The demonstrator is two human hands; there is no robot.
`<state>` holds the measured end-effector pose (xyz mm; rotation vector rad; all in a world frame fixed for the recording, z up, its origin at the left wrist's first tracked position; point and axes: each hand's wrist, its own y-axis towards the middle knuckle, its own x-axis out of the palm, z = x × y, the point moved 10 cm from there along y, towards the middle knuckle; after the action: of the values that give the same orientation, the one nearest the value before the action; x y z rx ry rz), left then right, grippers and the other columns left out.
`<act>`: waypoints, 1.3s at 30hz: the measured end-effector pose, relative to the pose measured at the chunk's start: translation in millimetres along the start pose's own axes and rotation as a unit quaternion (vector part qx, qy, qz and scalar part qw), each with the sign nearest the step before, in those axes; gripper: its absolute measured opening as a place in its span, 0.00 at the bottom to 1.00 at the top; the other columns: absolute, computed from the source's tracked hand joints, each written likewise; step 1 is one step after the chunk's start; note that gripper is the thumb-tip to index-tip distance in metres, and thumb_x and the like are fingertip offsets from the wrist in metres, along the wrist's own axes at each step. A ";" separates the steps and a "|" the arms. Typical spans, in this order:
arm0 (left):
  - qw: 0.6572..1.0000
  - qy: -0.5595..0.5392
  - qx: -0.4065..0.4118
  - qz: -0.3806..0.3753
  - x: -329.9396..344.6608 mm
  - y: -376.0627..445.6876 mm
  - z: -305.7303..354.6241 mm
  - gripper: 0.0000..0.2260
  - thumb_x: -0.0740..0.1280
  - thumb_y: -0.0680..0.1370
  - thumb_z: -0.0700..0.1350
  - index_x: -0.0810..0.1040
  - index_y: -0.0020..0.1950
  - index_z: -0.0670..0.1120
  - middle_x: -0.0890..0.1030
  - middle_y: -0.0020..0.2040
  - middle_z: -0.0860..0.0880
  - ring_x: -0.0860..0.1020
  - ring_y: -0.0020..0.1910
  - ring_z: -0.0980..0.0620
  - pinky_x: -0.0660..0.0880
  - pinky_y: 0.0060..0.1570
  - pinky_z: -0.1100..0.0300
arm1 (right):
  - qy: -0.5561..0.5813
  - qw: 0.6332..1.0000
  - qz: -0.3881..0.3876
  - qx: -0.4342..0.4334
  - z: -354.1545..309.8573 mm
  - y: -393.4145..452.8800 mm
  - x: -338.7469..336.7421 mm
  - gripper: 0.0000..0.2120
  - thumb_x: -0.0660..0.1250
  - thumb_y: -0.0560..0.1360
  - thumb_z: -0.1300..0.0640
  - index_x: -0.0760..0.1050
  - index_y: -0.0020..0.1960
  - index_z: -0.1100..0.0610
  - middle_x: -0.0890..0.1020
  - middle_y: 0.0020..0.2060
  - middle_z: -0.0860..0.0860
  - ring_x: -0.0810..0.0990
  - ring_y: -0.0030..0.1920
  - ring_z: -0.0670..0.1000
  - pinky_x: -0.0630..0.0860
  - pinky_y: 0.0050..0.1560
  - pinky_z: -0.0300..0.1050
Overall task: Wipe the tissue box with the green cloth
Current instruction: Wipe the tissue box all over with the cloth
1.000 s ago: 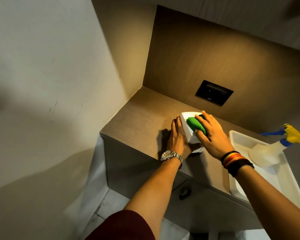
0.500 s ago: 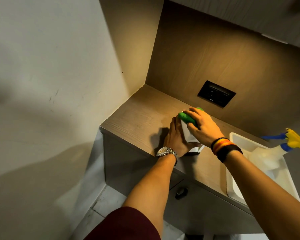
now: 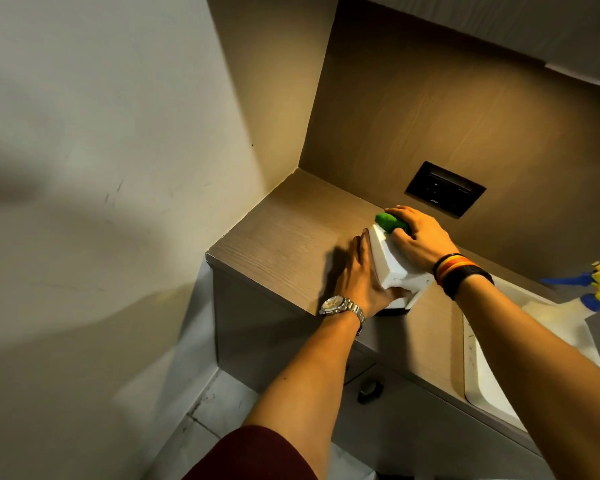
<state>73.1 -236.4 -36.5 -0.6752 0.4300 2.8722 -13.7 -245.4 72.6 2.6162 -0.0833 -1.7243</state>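
A white tissue box [image 3: 390, 268] stands on the wooden counter [image 3: 291, 244], near its middle. My left hand [image 3: 359, 275] lies flat against the box's left side and steadies it, with a metal watch on the wrist. My right hand [image 3: 418, 239] presses a bunched green cloth [image 3: 388, 221] onto the far top edge of the box. Only the cloth's left end shows from under my fingers. My right hand hides most of the box's top.
A white tray [image 3: 478, 382] sits on the counter at the right, holding a spray bottle [image 3: 568, 306] with a blue and yellow head. A black wall socket [image 3: 444, 188] is on the back panel. A pale wall closes the left side. Drawers with a dark knob [image 3: 369, 391] are below.
My right hand has slid the green cloth from the middle of the box's top to its far edge. My left hand has stayed on the box's side.
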 end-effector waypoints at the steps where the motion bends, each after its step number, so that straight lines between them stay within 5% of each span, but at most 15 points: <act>1: 1.000 0.008 0.006 0.000 -1.0 0.4 0.6 0.58 0.82 0.60 0.62 0.52 0.79 0.50 0.68 0.68 0.47 0.73 0.62 0.49 0.79 0.54 0.51 | -0.010 1.000 0.000 -0.014 -7.0 -4.1 2.6 0.23 0.61 0.76 0.55 0.70 0.71 0.53 0.72 0.71 0.55 0.69 0.70 0.57 0.63 0.70 0.53; 7: 0.999 0.002 0.033 0.006 2.2 0.1 0.0 0.55 0.78 0.63 0.68 0.55 0.79 0.47 0.67 0.71 0.46 0.75 0.63 0.48 0.82 0.50 0.49 | 0.012 0.992 -0.045 -0.114 -7.5 -74.0 12.0 0.24 0.62 0.78 0.59 0.67 0.72 0.45 0.66 0.74 0.47 0.58 0.72 0.44 0.59 0.71 0.51; 16: 1.000 -0.015 -0.011 -0.018 3.9 0.0 -3.0 0.59 0.82 0.59 0.63 0.50 0.79 0.52 0.67 0.71 0.47 0.75 0.63 0.45 0.82 0.49 0.47 | 0.077 0.996 0.008 0.033 28.2 -21.1 -6.4 0.20 0.61 0.78 0.58 0.72 0.69 0.50 0.69 0.74 0.52 0.67 0.72 0.56 0.63 0.73 0.58; 21: 1.000 0.013 0.012 -0.019 2.2 1.5 0.0 0.59 0.80 0.58 0.67 0.52 0.79 0.50 0.67 0.70 0.47 0.74 0.64 0.47 0.80 0.55 0.50 | 0.016 1.000 0.007 0.010 6.8 -14.5 3.3 0.26 0.55 0.75 0.50 0.69 0.72 0.50 0.67 0.75 0.52 0.62 0.75 0.56 0.55 0.74 0.54; 25: 0.997 -0.028 0.068 -0.014 -4.2 -0.5 12.8 0.54 0.80 0.61 0.65 0.57 0.77 0.48 0.68 0.70 0.48 0.73 0.65 0.50 0.79 0.58 0.50 | 0.016 0.998 0.003 -0.054 -16.6 -49.7 5.3 0.25 0.56 0.74 0.52 0.71 0.71 0.49 0.67 0.75 0.50 0.61 0.76 0.51 0.50 0.72 0.45; 29: 0.997 -0.030 0.065 -0.036 -5.2 -1.1 15.4 0.54 0.79 0.61 0.67 0.58 0.78 0.48 0.70 0.70 0.48 0.77 0.62 0.48 0.81 0.52 0.50 | 0.131 0.991 -0.019 -0.037 -3.4 -85.7 4.3 0.20 0.58 0.77 0.54 0.76 0.66 0.44 0.71 0.72 0.43 0.64 0.73 0.46 0.60 0.73 0.50; 32: 0.996 -0.004 0.043 -0.081 -6.3 4.3 12.7 0.57 0.82 0.59 0.64 0.56 0.79 0.52 0.70 0.71 0.48 0.77 0.63 0.47 0.79 0.51 0.55 | 0.276 0.961 0.026 0.007 18.9 -112.5 -16.8 0.17 0.59 0.79 0.57 0.80 0.62 0.46 0.77 0.66 0.42 0.73 0.67 0.43 0.73 0.66 0.44; 34: 0.992 -0.012 0.040 -0.122 -9.4 11.3 10.4 0.58 0.83 0.58 0.64 0.54 0.79 0.55 0.71 0.73 0.49 0.75 0.66 0.46 0.78 0.58 0.49 | 0.362 0.925 0.107 0.049 41.6 -133.3 -35.0 0.18 0.57 0.77 0.57 0.81 0.59 0.44 0.81 0.61 0.44 0.78 0.61 0.45 0.78 0.59 0.43; 39: 0.969 -0.014 0.044 -0.244 -21.0 31.4 10.3 0.59 0.84 0.61 0.58 0.48 0.80 0.62 0.74 0.72 0.50 0.72 0.70 0.46 0.73 0.67 0.42 | 0.536 0.780 0.236 0.221 118.8 -160.7 -13.0 0.21 0.60 0.72 0.59 0.79 0.63 0.50 0.80 0.61 0.59 0.78 0.61 0.61 0.75 0.63 0.61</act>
<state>80.6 -264.7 -10.6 -0.6222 0.3291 2.3812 -121.4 -81.6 32.0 3.0276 -1.0861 0.0796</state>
